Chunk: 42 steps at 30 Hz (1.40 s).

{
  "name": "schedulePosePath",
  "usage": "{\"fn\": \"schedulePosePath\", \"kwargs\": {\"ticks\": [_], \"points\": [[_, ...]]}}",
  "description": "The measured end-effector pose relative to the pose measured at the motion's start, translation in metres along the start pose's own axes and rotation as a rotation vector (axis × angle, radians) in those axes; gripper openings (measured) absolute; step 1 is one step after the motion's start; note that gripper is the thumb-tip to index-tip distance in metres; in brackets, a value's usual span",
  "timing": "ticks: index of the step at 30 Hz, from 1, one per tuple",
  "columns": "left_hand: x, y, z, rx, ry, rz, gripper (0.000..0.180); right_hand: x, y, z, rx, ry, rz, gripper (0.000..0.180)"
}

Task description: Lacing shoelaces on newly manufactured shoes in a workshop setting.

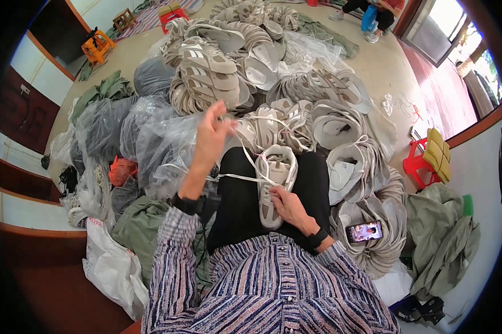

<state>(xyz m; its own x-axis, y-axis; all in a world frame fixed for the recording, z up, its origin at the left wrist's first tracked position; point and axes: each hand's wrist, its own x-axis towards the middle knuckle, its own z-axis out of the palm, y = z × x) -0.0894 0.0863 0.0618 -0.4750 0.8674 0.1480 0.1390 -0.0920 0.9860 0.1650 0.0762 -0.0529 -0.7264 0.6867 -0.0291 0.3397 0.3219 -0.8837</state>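
At nine o'clock, clear, crinkled plastic bags lie heaped on the floor, their grey contents blurred behind the film; an orange net bundle sits among them, and a white sack sags at seven o'clock beside a dull green cloth. The left hand is raised toward eleven o'clock, its grip pinched together on a flat white lace that runs taut down to the shoe; the fingertips blur, so how the lace sits between them is hard to make out. The shoe, a beige and white trainer with a padded collar, lies lengthwise on the black-trousered lap at the centre, toe toward the body. The right hand rests on its lower part at five o'clock, fingers curled against the upper; its grip is closed on the shoe, though the thumb is hidden. Striped sleeves and a shirt fill six o'clock. Beyond, from twelve to three o'clock, stacks of like shoes spread in ribbed fans. A phone with a lit screen lies on one stack at four o'clock. A red stool bearing yellow blocks stands at three o'clock, and a crumpled green sack beyond.
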Motion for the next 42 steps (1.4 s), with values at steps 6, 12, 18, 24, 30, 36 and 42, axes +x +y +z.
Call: {"fn": "schedulePosePath", "kwargs": {"ticks": [6, 12, 18, 24, 30, 36, 42], "points": [[-0.089, -0.063, 0.014, 0.233, -0.267, -0.255, 0.016, 0.024, -0.015, 0.001, -0.230, 0.085, 0.030, 0.023], [-0.108, -0.087, 0.033, 0.330, -0.310, -0.344, 0.023, 0.030, 0.031, 0.018, -0.635, 0.073, -0.141, 0.012], [-0.112, -0.078, 0.032, 0.295, -0.327, -0.392, 0.023, 0.037, 0.009, 0.003, -0.424, -0.048, -0.080, 0.019], [-0.109, -0.074, 0.036, 0.344, -0.335, -0.411, 0.026, 0.053, 0.012, -0.007, -0.188, -0.230, 0.003, 0.020], [-0.110, -0.081, 0.039, 0.382, -0.360, -0.477, 0.026, 0.045, 0.000, -0.007, -0.105, -0.222, 0.061, 0.022], [-0.108, -0.094, 0.041, 0.302, -0.246, -0.350, 0.022, 0.040, 0.012, 0.012, -0.365, 0.079, -0.110, 0.023], [-0.101, -0.087, 0.043, 0.334, -0.250, -0.485, 0.026, 0.043, 0.009, -0.007, 0.068, -0.239, -0.059, 0.021]]}}
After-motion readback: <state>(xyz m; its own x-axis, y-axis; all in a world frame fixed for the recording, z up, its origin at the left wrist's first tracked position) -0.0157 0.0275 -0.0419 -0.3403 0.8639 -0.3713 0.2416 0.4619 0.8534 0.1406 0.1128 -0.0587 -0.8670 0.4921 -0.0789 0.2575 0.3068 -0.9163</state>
